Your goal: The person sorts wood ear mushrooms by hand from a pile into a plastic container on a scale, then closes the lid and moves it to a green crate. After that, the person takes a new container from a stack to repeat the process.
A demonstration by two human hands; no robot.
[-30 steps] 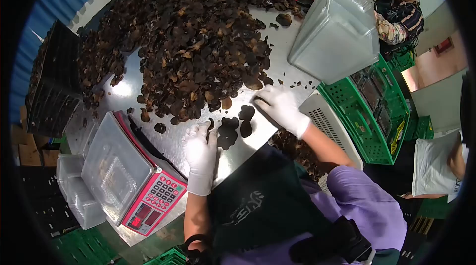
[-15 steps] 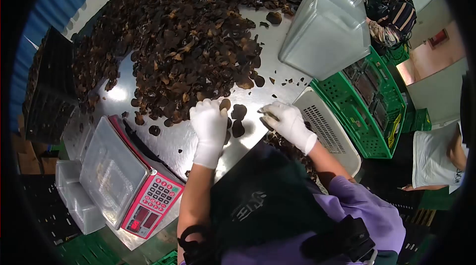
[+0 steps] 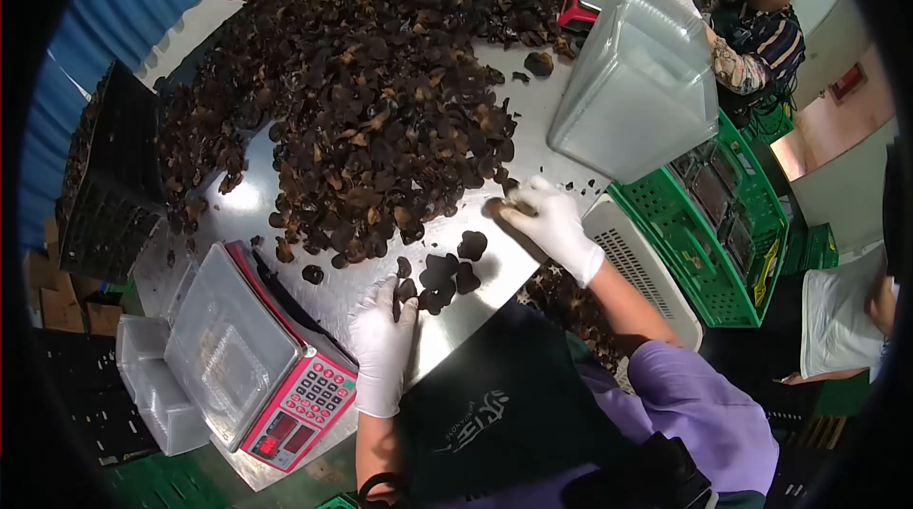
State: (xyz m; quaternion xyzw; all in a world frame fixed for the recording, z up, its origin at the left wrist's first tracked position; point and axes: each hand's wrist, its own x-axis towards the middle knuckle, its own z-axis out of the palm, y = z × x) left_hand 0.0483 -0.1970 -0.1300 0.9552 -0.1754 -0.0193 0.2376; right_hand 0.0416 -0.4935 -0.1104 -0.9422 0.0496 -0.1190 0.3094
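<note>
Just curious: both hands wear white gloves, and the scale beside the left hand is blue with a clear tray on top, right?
The scale is red, not blue; the head view shows it. The rest holds: white gloves on the left hand and right hand, a clear tray on top.

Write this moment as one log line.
left hand flat, touching small dark pile | right hand pinching one dried piece | scale at left

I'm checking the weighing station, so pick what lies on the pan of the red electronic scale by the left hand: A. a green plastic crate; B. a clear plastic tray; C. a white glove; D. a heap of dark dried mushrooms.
B: a clear plastic tray covers the pan of the red electronic scale, beside the white-gloved left hand; the dark dried mushrooms lie on the steel table.
</note>
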